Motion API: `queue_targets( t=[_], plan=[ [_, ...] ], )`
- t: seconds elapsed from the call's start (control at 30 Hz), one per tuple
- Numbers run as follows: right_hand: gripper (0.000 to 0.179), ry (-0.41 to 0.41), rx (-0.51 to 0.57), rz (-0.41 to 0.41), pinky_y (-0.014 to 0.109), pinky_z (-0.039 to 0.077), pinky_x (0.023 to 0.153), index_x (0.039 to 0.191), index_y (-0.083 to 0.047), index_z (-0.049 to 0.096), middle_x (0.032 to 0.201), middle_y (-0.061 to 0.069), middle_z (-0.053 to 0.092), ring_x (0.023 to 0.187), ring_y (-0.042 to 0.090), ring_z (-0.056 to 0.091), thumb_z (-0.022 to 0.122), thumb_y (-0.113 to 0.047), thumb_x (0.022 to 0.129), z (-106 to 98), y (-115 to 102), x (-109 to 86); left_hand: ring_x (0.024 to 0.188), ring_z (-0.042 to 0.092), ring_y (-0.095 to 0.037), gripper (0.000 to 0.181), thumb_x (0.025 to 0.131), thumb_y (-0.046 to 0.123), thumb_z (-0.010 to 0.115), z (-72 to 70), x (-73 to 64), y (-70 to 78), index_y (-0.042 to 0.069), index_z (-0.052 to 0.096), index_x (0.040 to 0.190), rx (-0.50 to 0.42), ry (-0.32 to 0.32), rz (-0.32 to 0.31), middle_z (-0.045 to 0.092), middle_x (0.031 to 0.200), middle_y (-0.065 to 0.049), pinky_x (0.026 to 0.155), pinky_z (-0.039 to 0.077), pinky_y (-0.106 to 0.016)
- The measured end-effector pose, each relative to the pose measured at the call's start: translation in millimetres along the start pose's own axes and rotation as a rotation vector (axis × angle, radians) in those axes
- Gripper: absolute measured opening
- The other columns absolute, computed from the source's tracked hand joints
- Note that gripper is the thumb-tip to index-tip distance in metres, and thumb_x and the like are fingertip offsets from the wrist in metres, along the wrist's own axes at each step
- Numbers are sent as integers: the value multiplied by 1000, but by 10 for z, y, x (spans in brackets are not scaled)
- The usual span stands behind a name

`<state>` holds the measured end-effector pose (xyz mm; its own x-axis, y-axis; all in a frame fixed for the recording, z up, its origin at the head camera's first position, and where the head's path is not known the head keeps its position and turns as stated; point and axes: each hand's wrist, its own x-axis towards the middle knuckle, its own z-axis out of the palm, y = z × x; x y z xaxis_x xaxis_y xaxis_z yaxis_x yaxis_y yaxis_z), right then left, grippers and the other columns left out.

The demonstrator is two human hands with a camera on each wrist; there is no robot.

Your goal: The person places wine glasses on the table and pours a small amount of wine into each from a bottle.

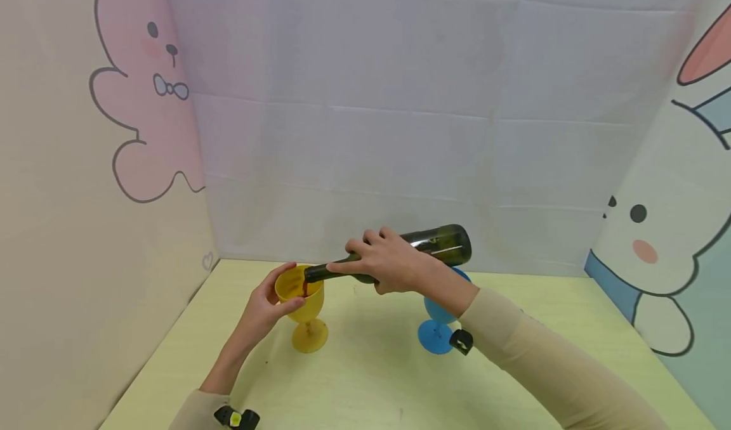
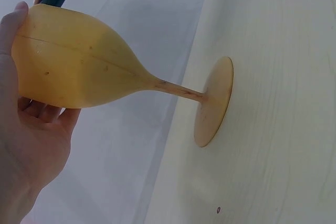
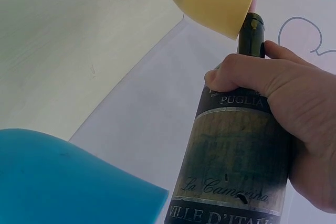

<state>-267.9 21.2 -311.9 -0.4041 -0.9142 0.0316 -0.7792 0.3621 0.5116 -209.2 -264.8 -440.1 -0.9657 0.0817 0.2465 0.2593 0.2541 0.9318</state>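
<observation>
Head view: right hand (image 1: 394,264) grips bottle (image 1: 442,245) round the neck, long axis dipping left, mouth over rim of yellow goblet (image 1: 309,312); left hand (image 1: 264,308) curls round its bowl

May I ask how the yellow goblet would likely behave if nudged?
Unheld, the yellow goblet might tip: its wide bowl sits on a slender stem. Its seam-like line hints at moulded plastic, perhaps light and stiff. Contents may slosh: red liquid is pouring in.
</observation>
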Motion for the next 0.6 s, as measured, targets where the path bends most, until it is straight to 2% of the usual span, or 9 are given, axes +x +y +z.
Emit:
queue_targets(
  t=[0.6],
  plan=[
    [87,-14,15,16,33,45,80,152,-50,28,137,0,49,103,21,50,80,-39,83,2,-16,27,126,51,-39,67,91,13,72,-2,5,-9,12,38,150,-23,-7,0,46,146,-18,93,49,-13]
  ],
)
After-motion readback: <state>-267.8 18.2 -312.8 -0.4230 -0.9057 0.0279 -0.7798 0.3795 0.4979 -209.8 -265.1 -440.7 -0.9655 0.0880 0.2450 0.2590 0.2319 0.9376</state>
